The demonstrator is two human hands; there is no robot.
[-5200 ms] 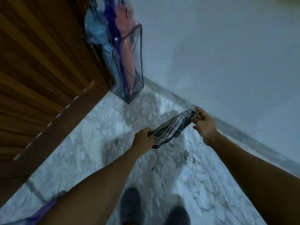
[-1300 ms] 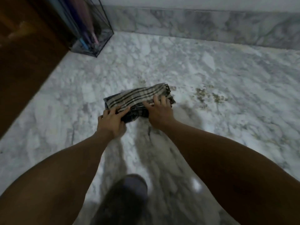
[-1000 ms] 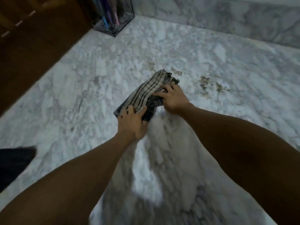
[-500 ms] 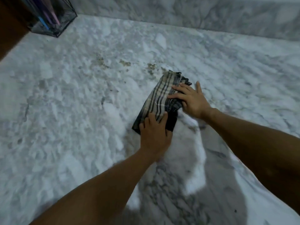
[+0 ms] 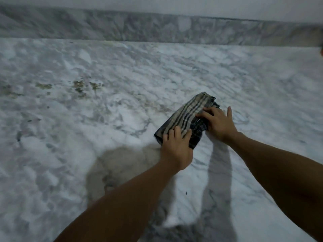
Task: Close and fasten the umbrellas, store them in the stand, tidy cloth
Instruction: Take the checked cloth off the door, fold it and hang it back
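Observation:
The folded striped cloth (image 5: 187, 116), beige with dark lines, lies flat on the marble floor (image 5: 104, 137) right of centre. My left hand (image 5: 176, 149) presses on its near end, fingers curled over the edge. My right hand (image 5: 218, 124) lies on its right side, fingers spread across the stripes and thumb out on the floor. Neither the umbrellas nor the stand are in view.
A marble skirting (image 5: 157, 27) runs along the wall at the top. Brownish stains (image 5: 80, 86) mark the floor to the left of the cloth. A small dark speck (image 5: 186, 193) lies on the floor between my forearms.
Both hands brought the cloth down to the floor and slid it rightward past the stains. The umbrella stand has left the view at the upper left.

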